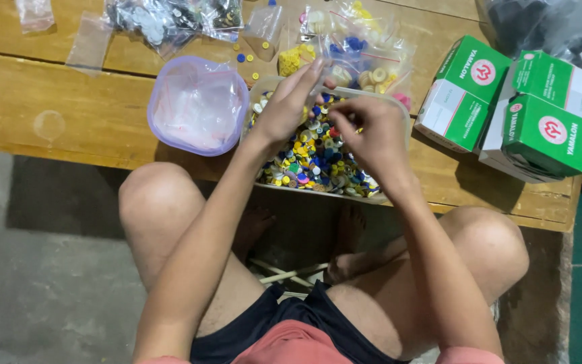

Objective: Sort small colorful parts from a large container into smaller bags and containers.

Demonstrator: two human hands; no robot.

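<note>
left hand (289, 101): fingers spread, holding nothing; hovers over clear plastic tub of mixed coloured buttons (314, 158), 12 o'clock on wooden table (48, 101)
right hand (370, 135): grip pinched together, contents too small to tell
tip: pick one button; avoid spilling

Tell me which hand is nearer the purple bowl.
Left. The left hand is over the tray of buttons, just beside the purple bowl. The right hand is farther along the tray, away from the bowl.

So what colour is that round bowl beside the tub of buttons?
Pale purple bowl, seen from the head view.
</note>
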